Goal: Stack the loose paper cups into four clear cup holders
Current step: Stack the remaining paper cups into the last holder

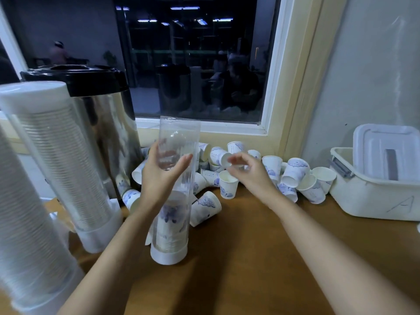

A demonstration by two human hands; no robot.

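Observation:
A tall clear cup holder stands upright on the wooden table, with a short stack of paper cups in its lower part. My left hand grips the tube around its middle. My right hand hovers over the pile of loose paper cups behind the tube, fingers loosely curled just above an upright cup. It is blurred, and whether it touches a cup cannot be told. Two filled holders stand at the left, one with a white cap.
A steel urn with a black lid stands behind the filled holders. A cream plastic bin with a lid leaning inside sits at the right. A dark window runs along the back wall. Bare wood lies in front of the tube.

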